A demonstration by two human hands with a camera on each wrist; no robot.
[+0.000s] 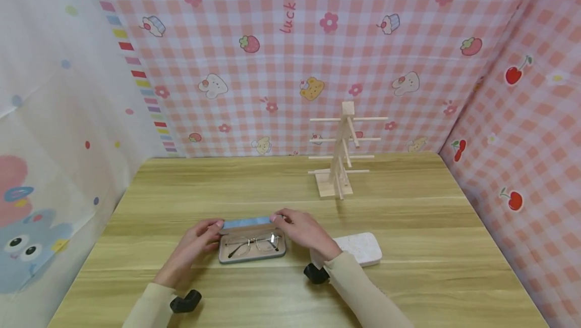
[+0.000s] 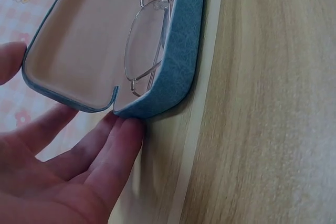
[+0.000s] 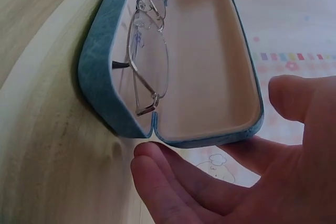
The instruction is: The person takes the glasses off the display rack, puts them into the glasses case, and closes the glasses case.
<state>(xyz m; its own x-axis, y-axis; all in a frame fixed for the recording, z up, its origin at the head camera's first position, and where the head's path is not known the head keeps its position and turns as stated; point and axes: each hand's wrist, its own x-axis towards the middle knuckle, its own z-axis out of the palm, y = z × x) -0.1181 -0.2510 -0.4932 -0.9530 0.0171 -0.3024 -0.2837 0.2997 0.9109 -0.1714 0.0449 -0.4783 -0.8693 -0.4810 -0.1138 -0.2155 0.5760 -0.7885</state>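
Note:
A blue-green glasses case point(image 1: 252, 259) lies with its lid raised on the wooden table. Inside its beige-lined base rests a pair of thin metal-framed glasses point(image 1: 253, 243), with dark temple tips. My left hand point(image 1: 196, 241) holds the case's left end: the thumb is at the lid's rim and other fingers touch near the hinge, as the left wrist view shows. At the opposite end, my right hand point(image 1: 303, 228) has its thumb at the lid point(image 3: 210, 66) corner and its index finger behind the lid. The remaining right fingers extend beside the hinge.
A white oblong case point(image 1: 363, 249) lies right of the glasses case, partly hidden by my right wrist. Farther back stands a wooden rack point(image 1: 341, 151) with several pegs sticking out. Patterned cloth point(image 1: 272, 65) hangs behind the table point(image 1: 254, 297) and along both sides.

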